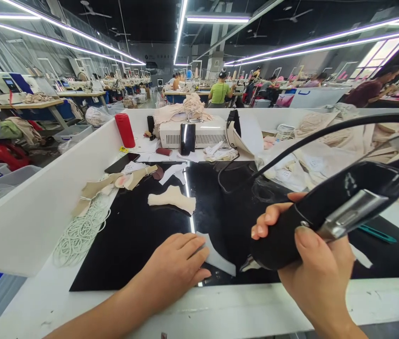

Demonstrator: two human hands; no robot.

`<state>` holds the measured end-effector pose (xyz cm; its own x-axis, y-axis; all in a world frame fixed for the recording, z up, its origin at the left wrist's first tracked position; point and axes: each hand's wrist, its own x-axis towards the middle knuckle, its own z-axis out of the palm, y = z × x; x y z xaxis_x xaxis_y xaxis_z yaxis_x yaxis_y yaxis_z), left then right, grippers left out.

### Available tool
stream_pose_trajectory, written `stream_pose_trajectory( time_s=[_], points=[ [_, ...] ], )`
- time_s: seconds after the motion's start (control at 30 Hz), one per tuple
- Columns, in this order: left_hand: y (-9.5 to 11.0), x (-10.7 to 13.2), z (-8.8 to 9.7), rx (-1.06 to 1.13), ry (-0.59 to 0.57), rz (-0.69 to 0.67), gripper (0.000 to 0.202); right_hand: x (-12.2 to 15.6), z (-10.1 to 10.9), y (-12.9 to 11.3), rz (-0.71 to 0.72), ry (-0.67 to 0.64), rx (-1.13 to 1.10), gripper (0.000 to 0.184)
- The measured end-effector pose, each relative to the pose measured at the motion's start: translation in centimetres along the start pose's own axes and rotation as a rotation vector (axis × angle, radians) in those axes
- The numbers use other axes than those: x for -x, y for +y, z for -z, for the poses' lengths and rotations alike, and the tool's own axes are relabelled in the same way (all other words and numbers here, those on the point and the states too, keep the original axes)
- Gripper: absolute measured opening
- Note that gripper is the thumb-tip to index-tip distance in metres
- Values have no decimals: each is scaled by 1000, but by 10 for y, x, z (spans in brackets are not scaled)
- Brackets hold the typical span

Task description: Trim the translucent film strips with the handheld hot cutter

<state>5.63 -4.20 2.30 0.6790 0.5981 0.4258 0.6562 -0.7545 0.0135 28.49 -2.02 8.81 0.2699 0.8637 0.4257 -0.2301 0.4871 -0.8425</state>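
My left hand (176,263) lies palm down near the front of a glossy black board (128,235). Its fingers are stretched out, with the fingertips on a curved light grey piece (220,256), perhaps fabric. My right hand (321,273) grips a black corded hand tool (326,207) with a silver lever and a thick black cable. The tool's shiny metal tip (250,263) sits low over the board, just right of the grey piece; whether it touches the board I cannot tell. Behind my left hand is a cream fabric piece (172,199).
White cord (82,235) lies coiled at the left, beside beige fabric scraps (96,188). At the back stand a red cylinder (125,130), a phone (187,139) and a white vented box (206,132). Fabric bundles (319,165) are heaped right. Teal tweezers (378,234) lie right. Other people work beyond.
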Motion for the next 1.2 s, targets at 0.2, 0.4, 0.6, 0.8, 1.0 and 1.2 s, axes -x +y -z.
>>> stream_pose_trajectory(
  time_s=[0.2, 0.4, 0.6, 0.8, 1.0, 1.2],
  points=[
    [1, -10, 2, 55, 64, -51, 25, 0, -2, 6, 13, -20, 0, 42],
    [4, -31, -5, 116, -36, -30, 17, 2, -4, 9, 25, -28, -10, 41],
    [9, -30, -11, 172, -67, 41, 11, 5, -7, 11, 25, -40, -3, 41],
    [11, -25, -19, 147, 1, 11, 10, 8, -12, 13, 3, -63, -36, 42],
    [12, -22, -24, 111, 99, -19, 15, 11, -11, 14, 2, -73, -34, 43],
    [14, -20, -22, 72, 128, -30, 20, 12, -5, 14, -4, -60, -32, 44]
  ],
)
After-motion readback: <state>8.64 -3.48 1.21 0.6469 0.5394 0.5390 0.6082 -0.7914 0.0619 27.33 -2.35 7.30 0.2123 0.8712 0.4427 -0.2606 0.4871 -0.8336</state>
